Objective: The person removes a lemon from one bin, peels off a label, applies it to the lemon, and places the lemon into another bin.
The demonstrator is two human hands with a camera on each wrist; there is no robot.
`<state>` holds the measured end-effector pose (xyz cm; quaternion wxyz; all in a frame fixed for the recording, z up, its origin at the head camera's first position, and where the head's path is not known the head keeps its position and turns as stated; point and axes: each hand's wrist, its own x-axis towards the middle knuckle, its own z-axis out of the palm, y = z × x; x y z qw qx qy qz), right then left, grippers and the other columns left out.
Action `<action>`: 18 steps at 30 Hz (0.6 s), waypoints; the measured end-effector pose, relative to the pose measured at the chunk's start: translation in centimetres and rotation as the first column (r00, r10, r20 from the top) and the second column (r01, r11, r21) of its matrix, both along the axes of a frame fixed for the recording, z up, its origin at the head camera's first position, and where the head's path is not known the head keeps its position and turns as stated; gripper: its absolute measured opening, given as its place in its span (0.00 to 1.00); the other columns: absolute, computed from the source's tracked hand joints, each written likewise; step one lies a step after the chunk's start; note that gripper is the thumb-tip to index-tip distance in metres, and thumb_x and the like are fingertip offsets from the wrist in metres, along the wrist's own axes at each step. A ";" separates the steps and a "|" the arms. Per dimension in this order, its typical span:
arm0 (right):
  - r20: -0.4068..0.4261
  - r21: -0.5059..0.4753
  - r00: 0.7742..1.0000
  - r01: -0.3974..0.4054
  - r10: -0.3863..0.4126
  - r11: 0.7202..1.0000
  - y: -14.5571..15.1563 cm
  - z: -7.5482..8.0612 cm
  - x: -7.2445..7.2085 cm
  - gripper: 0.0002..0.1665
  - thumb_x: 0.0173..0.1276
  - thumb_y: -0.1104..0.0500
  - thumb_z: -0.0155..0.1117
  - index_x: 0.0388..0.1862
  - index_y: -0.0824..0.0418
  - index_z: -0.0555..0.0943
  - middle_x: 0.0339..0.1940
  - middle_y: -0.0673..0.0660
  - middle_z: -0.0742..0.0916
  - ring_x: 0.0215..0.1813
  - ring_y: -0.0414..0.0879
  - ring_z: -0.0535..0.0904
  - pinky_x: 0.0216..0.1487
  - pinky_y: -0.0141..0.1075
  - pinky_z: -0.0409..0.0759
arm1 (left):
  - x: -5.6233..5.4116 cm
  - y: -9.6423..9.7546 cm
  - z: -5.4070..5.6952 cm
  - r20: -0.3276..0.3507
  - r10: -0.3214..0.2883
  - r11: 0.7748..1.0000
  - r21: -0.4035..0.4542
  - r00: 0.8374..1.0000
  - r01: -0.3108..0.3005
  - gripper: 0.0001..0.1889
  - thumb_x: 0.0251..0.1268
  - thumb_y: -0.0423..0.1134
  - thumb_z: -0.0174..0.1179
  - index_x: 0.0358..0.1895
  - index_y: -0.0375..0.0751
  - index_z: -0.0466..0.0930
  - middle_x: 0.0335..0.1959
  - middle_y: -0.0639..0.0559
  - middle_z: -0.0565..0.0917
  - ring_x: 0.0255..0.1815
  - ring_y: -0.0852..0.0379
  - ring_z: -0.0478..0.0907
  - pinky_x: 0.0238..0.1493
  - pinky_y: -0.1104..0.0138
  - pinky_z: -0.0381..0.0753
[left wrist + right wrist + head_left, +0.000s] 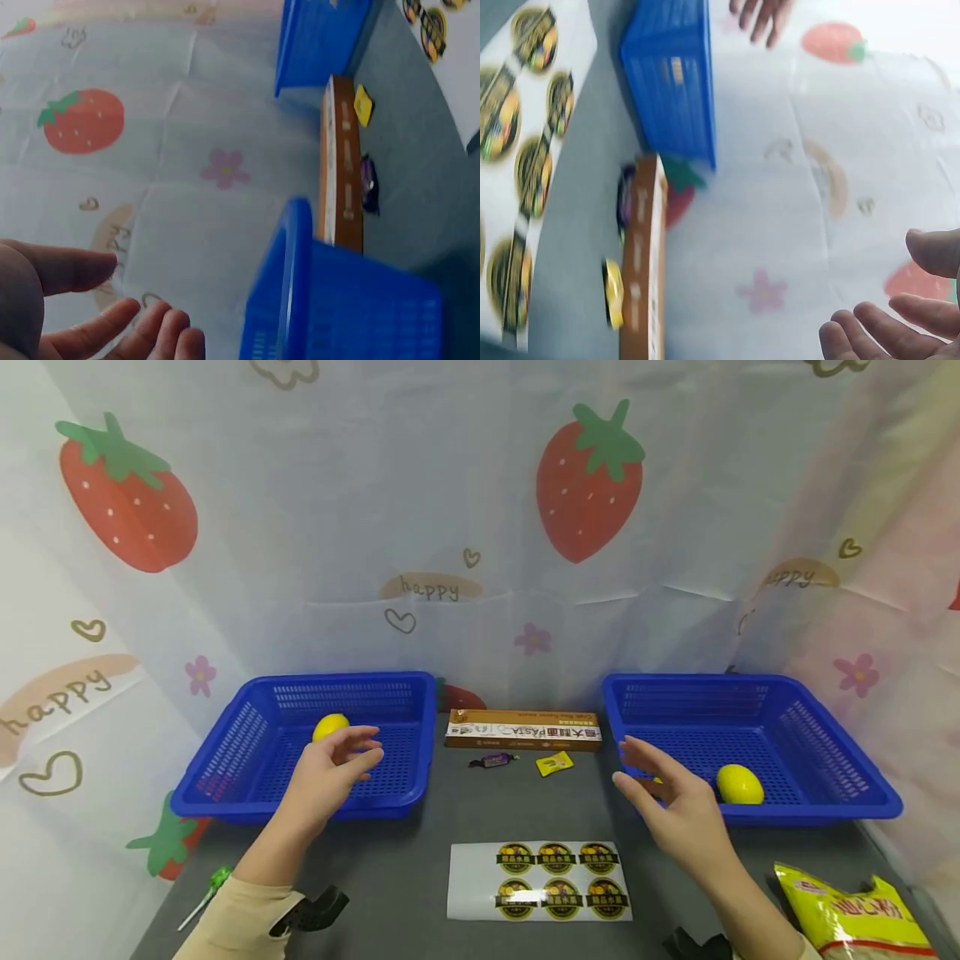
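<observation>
My left hand hovers over the left blue basket with loosely bent fingers and nothing in its grasp. A yellow lemon lies in that basket, just beyond the hand. My right hand is raised near the front left corner of the right blue basket, thumb and fingers apart and holding nothing. Another lemon sits in this basket to the right of the hand. A small yellow bit shows behind the right hand, too covered to identify. Both wrist views show the fingers spread apart and bare.
Between the baskets lies a brown pasta box, with a purple-wrapped candy and a yellow candy packet before it. Nearer is a sticker sheet. A green lollipop lies left; a yellow bag lies right.
</observation>
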<state>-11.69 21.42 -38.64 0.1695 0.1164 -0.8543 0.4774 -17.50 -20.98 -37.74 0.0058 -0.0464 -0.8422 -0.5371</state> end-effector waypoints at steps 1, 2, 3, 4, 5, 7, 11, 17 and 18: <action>0.001 0.002 1.000 -0.016 0.016 1.000 -0.7 -0.1 -0.2 0.30 0.74 0.55 0.65 0.73 0.53 0.73 0.66 0.55 0.82 0.60 0.37 0.82 0.51 0.26 0.83 | -0.4 -0.2 0.1 0.007 0.008 1.000 -0.009 1.000 -0.008 0.24 0.74 0.46 0.60 0.68 0.41 0.74 0.59 0.40 0.82 0.58 0.44 0.80 0.53 0.62 0.85; 0.003 0.002 1.000 -0.031 0.031 1.000 -1.3 -0.2 -0.5 0.30 0.74 0.55 0.65 0.73 0.54 0.72 0.66 0.55 0.82 0.61 0.41 0.82 0.52 0.27 0.83 | -0.8 -0.5 0.2 0.013 0.014 1.000 -0.025 1.000 -0.014 0.24 0.75 0.46 0.59 0.68 0.42 0.74 0.59 0.40 0.82 0.58 0.43 0.80 0.53 0.61 0.85; 0.007 -0.009 0.999 -0.049 0.049 0.999 -2.0 -0.3 -0.8 0.31 0.73 0.55 0.66 0.73 0.54 0.72 0.66 0.55 0.82 0.61 0.45 0.82 0.53 0.29 0.84 | -1.2 -0.8 0.2 0.017 0.022 0.999 -0.042 1.000 -0.021 0.24 0.75 0.47 0.59 0.69 0.42 0.73 0.60 0.40 0.81 0.59 0.43 0.80 0.53 0.61 0.85; 0.010 -0.019 0.998 -0.066 0.066 0.998 -2.6 -0.5 -1.0 0.31 0.73 0.55 0.66 0.73 0.54 0.72 0.66 0.55 0.83 0.62 0.48 0.82 0.54 0.32 0.84 | -1.5 -1.1 0.3 0.018 0.030 0.998 -0.062 0.999 -0.029 0.25 0.75 0.47 0.59 0.69 0.42 0.73 0.60 0.40 0.81 0.59 0.43 0.79 0.52 0.62 0.85; 0.012 -0.036 0.996 -0.086 0.087 0.996 -3.3 -0.6 -1.2 0.32 0.72 0.55 0.67 0.73 0.54 0.72 0.65 0.56 0.83 0.62 0.51 0.82 0.54 0.34 0.84 | -1.9 -1.4 0.3 0.019 0.038 0.996 -0.079 0.999 -0.037 0.25 0.75 0.47 0.59 0.70 0.42 0.72 0.61 0.40 0.80 0.59 0.43 0.79 0.52 0.62 0.84; 0.016 -0.059 0.993 -0.115 0.117 0.992 -4.7 -0.9 -1.7 0.33 0.71 0.55 0.68 0.73 0.54 0.72 0.65 0.56 0.83 0.62 0.52 0.82 0.55 0.38 0.85 | -2.7 -2.2 0.4 0.021 0.055 0.993 -0.104 0.998 -0.053 0.26 0.76 0.48 0.58 0.71 0.42 0.71 0.62 0.39 0.79 0.59 0.43 0.79 0.50 0.64 0.84; 0.036 -0.095 0.987 -0.153 0.157 0.984 -7.2 -1.3 -2.7 0.35 0.69 0.52 0.70 0.73 0.54 0.72 0.66 0.56 0.82 0.63 0.52 0.81 0.56 0.42 0.85 | -4.3 -3.7 0.5 0.033 0.091 0.989 -0.122 0.995 -0.086 0.28 0.76 0.49 0.56 0.72 0.39 0.70 0.64 0.36 0.77 0.61 0.42 0.77 0.54 0.60 0.84; 0.121 -0.182 0.965 -0.209 0.233 0.961 -10.7 -2.0 -4.5 0.38 0.68 0.52 0.72 0.75 0.55 0.70 0.69 0.55 0.80 0.66 0.53 0.79 0.58 0.43 0.84 | -6.9 -6.3 -0.3 0.071 0.154 0.984 -0.105 0.985 -0.146 0.31 0.77 0.52 0.54 0.74 0.36 0.66 0.68 0.33 0.73 0.64 0.38 0.74 0.62 0.49 0.80; 0.139 -0.196 0.959 -0.219 0.248 0.956 -11.3 -2.2 -4.8 0.39 0.68 0.52 0.72 0.75 0.55 0.70 0.69 0.55 0.80 0.66 0.53 0.79 0.59 0.44 0.83 | -7.3 -6.7 -0.5 0.077 0.167 0.982 -0.102 0.983 -0.159 0.32 0.77 0.53 0.54 0.74 0.35 0.66 0.68 0.33 0.73 0.64 0.37 0.74 0.62 0.49 0.80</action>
